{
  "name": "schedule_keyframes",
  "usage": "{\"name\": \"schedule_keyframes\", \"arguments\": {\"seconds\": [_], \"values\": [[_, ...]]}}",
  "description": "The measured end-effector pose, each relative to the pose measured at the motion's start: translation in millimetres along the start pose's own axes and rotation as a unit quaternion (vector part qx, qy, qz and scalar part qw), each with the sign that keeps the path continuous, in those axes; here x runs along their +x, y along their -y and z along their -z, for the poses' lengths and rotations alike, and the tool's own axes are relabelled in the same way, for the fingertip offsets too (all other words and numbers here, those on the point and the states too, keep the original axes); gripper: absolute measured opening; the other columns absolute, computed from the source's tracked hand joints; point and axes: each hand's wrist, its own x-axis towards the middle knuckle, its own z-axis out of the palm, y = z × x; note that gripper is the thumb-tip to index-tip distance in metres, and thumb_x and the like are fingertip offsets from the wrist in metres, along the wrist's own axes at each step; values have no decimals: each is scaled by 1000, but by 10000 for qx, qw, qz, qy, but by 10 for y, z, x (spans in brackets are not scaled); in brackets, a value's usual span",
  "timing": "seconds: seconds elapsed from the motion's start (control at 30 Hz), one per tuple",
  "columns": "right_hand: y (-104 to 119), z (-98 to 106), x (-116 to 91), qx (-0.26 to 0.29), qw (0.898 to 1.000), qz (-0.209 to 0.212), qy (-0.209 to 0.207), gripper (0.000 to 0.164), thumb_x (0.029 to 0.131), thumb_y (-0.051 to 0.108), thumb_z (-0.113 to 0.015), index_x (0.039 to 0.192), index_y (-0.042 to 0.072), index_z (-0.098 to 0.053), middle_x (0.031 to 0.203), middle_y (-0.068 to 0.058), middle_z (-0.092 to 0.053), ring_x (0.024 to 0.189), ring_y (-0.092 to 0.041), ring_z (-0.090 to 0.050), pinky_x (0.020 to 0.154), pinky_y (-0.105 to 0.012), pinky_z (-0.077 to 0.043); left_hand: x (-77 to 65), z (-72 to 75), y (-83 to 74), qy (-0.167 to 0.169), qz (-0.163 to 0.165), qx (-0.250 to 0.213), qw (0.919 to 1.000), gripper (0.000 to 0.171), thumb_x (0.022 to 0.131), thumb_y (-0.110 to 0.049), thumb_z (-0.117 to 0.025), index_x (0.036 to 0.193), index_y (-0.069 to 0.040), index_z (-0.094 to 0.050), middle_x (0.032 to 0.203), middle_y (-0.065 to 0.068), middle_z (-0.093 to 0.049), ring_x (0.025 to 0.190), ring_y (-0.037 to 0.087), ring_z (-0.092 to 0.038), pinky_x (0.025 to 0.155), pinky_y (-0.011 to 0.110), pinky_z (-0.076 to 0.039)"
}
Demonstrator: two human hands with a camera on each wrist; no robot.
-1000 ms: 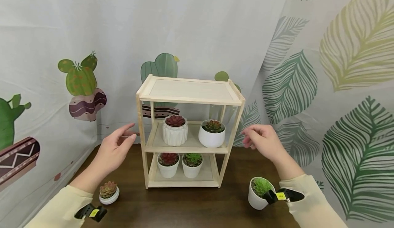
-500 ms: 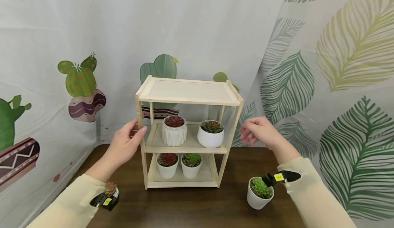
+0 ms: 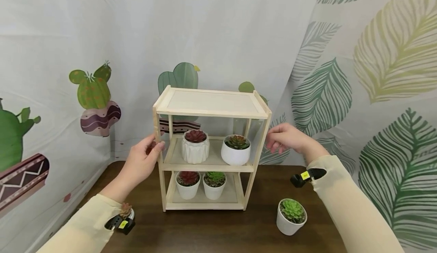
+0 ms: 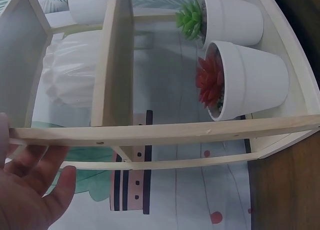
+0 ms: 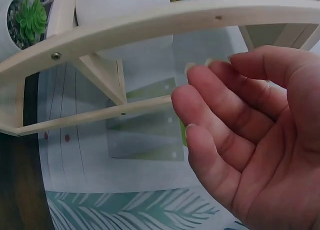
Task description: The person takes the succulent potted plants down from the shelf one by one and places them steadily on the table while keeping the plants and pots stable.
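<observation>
A light wooden three-tier shelf (image 3: 211, 103) stands on the table. At its left front post (image 4: 200, 132), my left hand (image 3: 141, 160) grips with the thumb in front and fingers behind. My right hand (image 3: 286, 139) hovers beside the right post (image 5: 150, 32), its fingers loosely bent and nothing in them. The middle tier bears a ribbed white pot (image 3: 195, 150) with a dark red succulent and a round white pot (image 3: 235, 156) with a green-red one. Below sit two small white pots, one with a red succulent (image 3: 189, 178), one with a green succulent (image 3: 215, 178).
A white pot with a bright green succulent (image 3: 291, 217) stands on the dark wooden table (image 3: 218, 230) at the right. Mostly hidden behind the left wrist strap is a small orange-brown succulent (image 3: 125, 209). A printed cloth (image 3: 218, 29) hangs behind the shelf.
My left hand has moved right and taken hold of the shelf's left post. The right hand has risen slightly and come closer to the right post.
</observation>
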Motion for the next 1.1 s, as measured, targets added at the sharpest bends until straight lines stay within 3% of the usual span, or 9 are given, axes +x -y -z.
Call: {"name": "schedule_keyframes", "arguments": {"seconds": [0.23, 0.47, 0.73, 0.93, 1.1], "values": [[-18, -26, 99, 15, 10000, -21, 83, 24, 97, 10, -58, 109, -6, -71, 83, -11, -75, 72, -18, -72, 61, -32, -60, 2, 4, -4, 20, 101, 33, 9999, 41, 109, -40, -50, 133, -9, -62, 98, 10, -75, 90, 23, -69, 75, 40, -57], [-73, -129, 266, 166, 9996, -210, 119, 33, 103, 14, -54, 128, -5, -66, 78, -12, -75, 71, -20, -73, 60, -32, -60, -5, 19, -6, 11, 141, 57, 9999, 41, 109, -41, -50, 134, -10, -62, 98, 9, -75, 89, 22, -68, 75, 37, -56], [-59, -211, 276, 89, 9997, -209, 117, 33, 100, 17, -61, 123, -7, -66, 77, -9, -74, 70, -23, -73, 60, -36, -60, -24, 7, -35, 65, 277, -39, 9996, 44, 108, -42, -50, 139, -12, -61, 98, 11, -74, 89, 21, -66, 76, 35, -55], [-12, -268, 339, -48, 9997, -182, 175, 38, 98, 24, -68, 126, -2, -67, 91, -19, -75, 72, -25, -73, 63, -38, -60, -24, 21, -18, 28, 326, -27, 9995, 45, 108, -41, -51, 140, -11, -61, 99, 12, -74, 88, 21, -65, 75, 32, -54], [-16, -291, 389, -101, 9991, -276, 312, 49, 98, 25, -69, 137, -3, -60, 104, -26, -76, 69, -21, -71, 61, -35, -58, -28, 3, -5, 37, 275, -23, 9996, 43, 108, -43, -51, 137, -12, -62, 98, 8, -74, 89, 20, -66, 75, 34, -55]]}}
